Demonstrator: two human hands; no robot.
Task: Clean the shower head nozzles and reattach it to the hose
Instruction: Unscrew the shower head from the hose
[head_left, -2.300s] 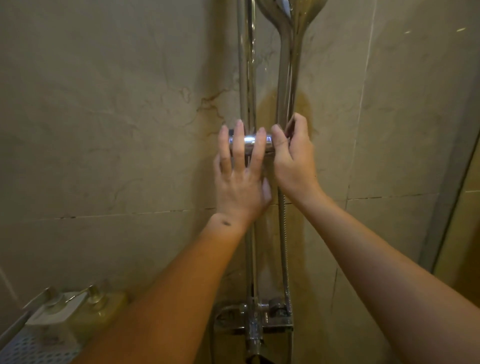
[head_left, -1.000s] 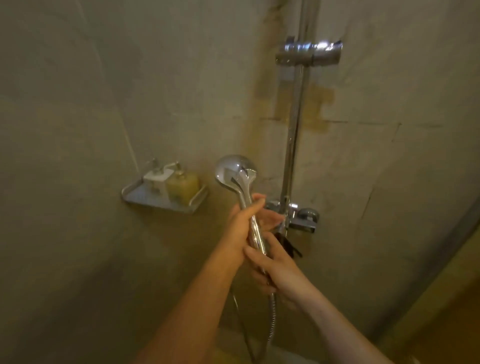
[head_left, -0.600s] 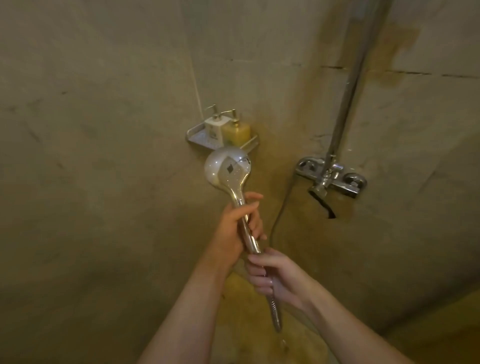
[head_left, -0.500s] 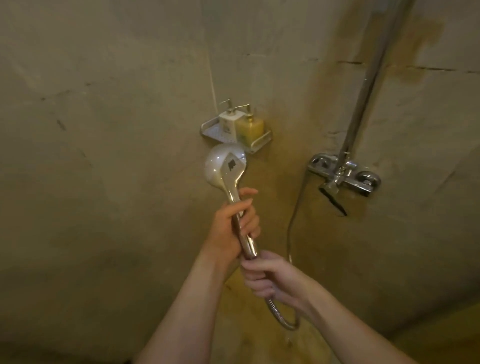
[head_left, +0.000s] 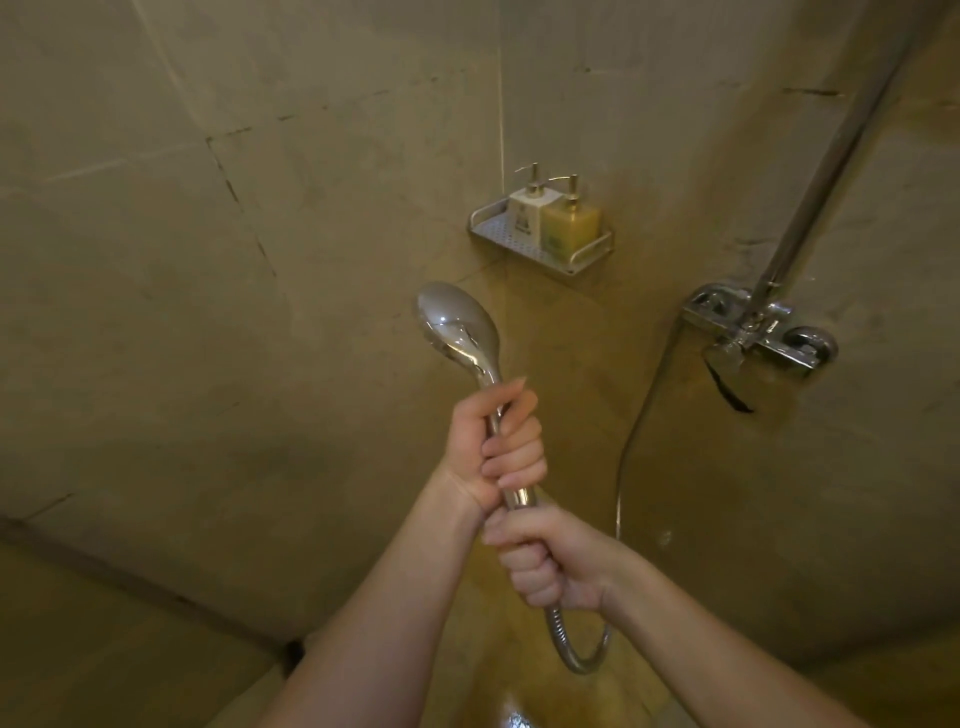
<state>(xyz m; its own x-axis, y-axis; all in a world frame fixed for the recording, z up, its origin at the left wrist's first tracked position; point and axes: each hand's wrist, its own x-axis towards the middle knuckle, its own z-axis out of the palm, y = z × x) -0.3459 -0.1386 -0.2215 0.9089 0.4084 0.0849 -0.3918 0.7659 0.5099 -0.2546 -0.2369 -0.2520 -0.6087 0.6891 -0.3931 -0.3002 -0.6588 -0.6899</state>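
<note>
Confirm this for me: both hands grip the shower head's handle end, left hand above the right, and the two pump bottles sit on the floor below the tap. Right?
Not quite. The left hand does grip the shower head handle above the right hand, but the head view shows the two pump bottles standing on a wall shelf in the corner, not on the floor.

Your left hand (head_left: 496, 447) is wrapped around the handle of the shiny shower head (head_left: 457, 327). The round back of it faces you, so you can't see the nozzles. Your right hand (head_left: 550, 558) grips just below, where the handle meets the metal hose (head_left: 579, 649). The hose loops down, then runs up to the tap (head_left: 753, 327) on the wall. A small shelf (head_left: 540, 244) in the corner holds a white bottle (head_left: 527, 208) and a yellow bottle (head_left: 569, 226), side by side.
</note>
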